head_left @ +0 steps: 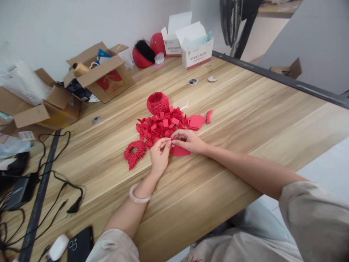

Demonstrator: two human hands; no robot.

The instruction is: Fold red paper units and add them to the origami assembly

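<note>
My left hand [160, 154] and my right hand [189, 141] meet fingertip to fingertip, pinching a small piece of red paper [172, 139] that the fingers mostly cover. Just beyond them lies a heap of small folded red paper pieces [160, 125]. Under my right hand rests a flat red paper sheet [180, 151]. To the left of my left hand is a ring of interlocked red paper pieces [135, 152] with a pointed tail. Behind the heap stands a round red paper bowl shape [157, 103]. More red paper sheets [196, 122] lie right of the heap.
Open cardboard boxes [109, 85] and sticky note boxes [197, 54] line the back. A tape roll [192, 82] lies on the wooden table [245, 109]. Black cables [58, 174], a phone [81, 244] and a white earbud case [59, 246] are at left.
</note>
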